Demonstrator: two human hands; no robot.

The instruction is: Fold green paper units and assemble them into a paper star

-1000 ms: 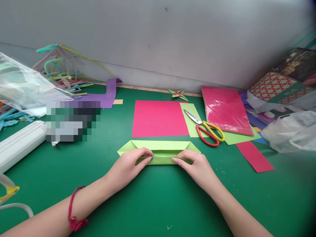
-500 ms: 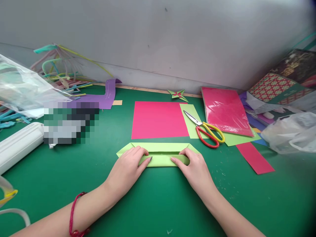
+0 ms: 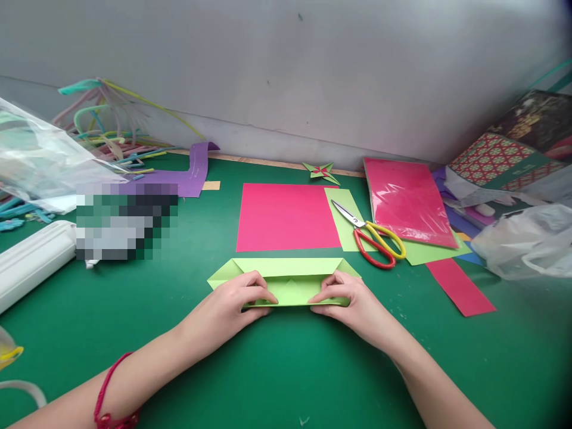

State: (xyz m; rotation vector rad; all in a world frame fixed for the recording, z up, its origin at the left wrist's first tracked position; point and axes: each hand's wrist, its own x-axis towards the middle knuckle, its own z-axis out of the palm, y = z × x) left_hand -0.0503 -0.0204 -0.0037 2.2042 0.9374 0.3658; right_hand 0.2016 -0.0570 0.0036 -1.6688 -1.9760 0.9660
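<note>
A folded sheet of light green paper (image 3: 292,268) lies lengthwise on the green table, its far edge folded over and its ends angled to points. Its near flap is raised somewhat, so the inside shows between my hands. My left hand (image 3: 241,300) pinches the near edge on the left, thumb below and fingers above. On the right, my right hand (image 3: 351,296) grips the same edge in a like pinch. Just beyond the folded paper lies a flat red sheet (image 3: 288,217). Scissors (image 3: 373,235) with red and yellow handles rest on a light green strip (image 3: 344,205).
A wrapped pack of red paper (image 3: 409,202) and a red strip (image 3: 460,287) lie at the right, near a plastic bag (image 3: 527,241). A folded paper star (image 3: 322,171) sits by the wall. Pipe cleaners (image 3: 120,143) and a white device (image 3: 36,262) are at left.
Both hands have shifted slightly toward me and re-gripped the near edge. The near flap, which lay folded inward, is now lifted, opening up the paper's inside.
</note>
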